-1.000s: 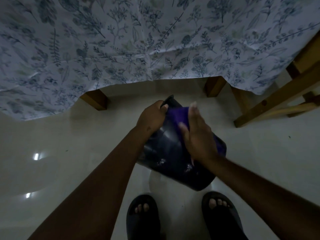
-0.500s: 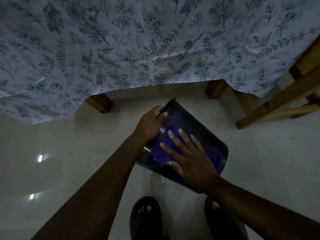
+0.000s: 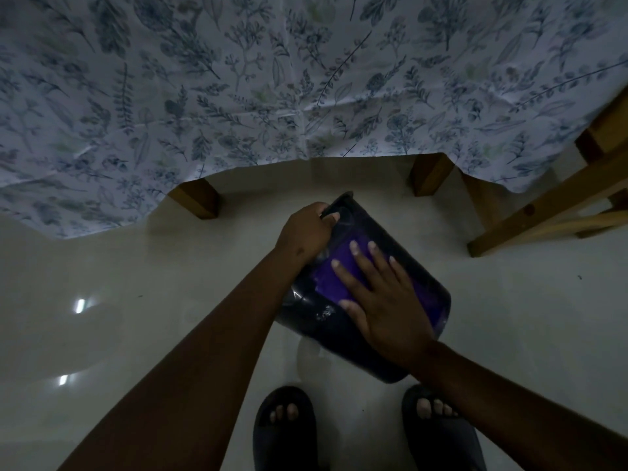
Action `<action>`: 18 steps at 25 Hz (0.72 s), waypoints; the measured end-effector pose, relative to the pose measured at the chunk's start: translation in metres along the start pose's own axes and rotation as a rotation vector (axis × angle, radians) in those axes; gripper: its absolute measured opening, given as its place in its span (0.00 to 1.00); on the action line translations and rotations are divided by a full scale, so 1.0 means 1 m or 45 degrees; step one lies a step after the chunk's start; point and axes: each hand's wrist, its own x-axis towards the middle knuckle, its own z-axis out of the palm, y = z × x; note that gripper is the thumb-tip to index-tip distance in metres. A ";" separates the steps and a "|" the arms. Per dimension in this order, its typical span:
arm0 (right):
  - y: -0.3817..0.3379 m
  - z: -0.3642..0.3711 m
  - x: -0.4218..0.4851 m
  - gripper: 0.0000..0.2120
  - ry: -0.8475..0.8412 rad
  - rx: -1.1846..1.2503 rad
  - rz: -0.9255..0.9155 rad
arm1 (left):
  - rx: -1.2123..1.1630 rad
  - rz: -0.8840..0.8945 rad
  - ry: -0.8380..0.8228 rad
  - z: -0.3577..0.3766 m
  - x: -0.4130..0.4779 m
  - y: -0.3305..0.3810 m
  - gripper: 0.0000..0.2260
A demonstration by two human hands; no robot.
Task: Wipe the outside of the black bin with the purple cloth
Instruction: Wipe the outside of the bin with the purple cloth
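Note:
The black bin (image 3: 314, 309) is tilted over in the middle of the view, its side facing up and its rim toward the table. My left hand (image 3: 304, 232) grips the rim at the bin's top left. The purple cloth (image 3: 334, 277) lies flat on the bin's side. My right hand (image 3: 380, 294) presses on the cloth with fingers spread, covering its right part. A strip of purple also shows along the bin's right edge.
A table with a floral cloth (image 3: 272, 90) hangs just beyond the bin, its wooden legs (image 3: 198, 200) on either side. A wooden chair frame (image 3: 543, 205) stands at the right. My feet in dark sandals (image 3: 285, 426) are below, on a glossy pale floor.
My right hand went from the bin's upper rim down onto its side, flattening the cloth there, then slid slightly up and right. My left hand kept its grip on the rim.

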 end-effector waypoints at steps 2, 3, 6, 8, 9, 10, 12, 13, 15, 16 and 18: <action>0.015 -0.002 0.009 0.27 0.041 0.046 0.040 | -0.033 0.049 -0.025 -0.005 -0.007 0.002 0.13; 0.026 -0.005 0.020 0.26 0.051 0.079 0.116 | -0.073 0.067 -0.053 -0.008 -0.014 -0.001 0.12; 0.058 -0.014 0.057 0.28 0.072 0.302 0.429 | -0.124 0.049 0.001 -0.008 -0.039 -0.014 0.12; 0.050 -0.011 0.059 0.29 0.072 0.270 0.523 | -0.123 -0.004 0.062 -0.004 -0.037 -0.014 0.12; 0.037 -0.006 0.049 0.28 0.066 0.158 0.467 | -0.095 -0.021 0.061 -0.003 -0.031 -0.012 0.12; 0.020 -0.002 0.033 0.27 0.053 0.027 0.329 | -0.068 -0.025 0.053 -0.003 -0.024 -0.010 0.12; -0.003 0.003 0.000 0.28 0.025 -0.133 -0.008 | -0.059 -0.022 0.060 -0.001 -0.014 -0.006 0.12; -0.001 0.003 -0.007 0.28 0.022 -0.130 -0.079 | -0.075 -0.015 0.073 0.000 -0.011 -0.004 0.13; 0.015 -0.001 0.010 0.27 0.071 -0.022 0.028 | -0.104 0.016 0.092 0.002 -0.007 0.000 0.13; 0.025 -0.003 0.026 0.27 0.113 0.027 0.175 | -0.101 0.021 0.104 0.003 -0.005 0.003 0.13; 0.054 -0.009 0.064 0.27 0.113 0.232 0.518 | -0.067 0.000 0.134 0.005 -0.001 0.008 0.14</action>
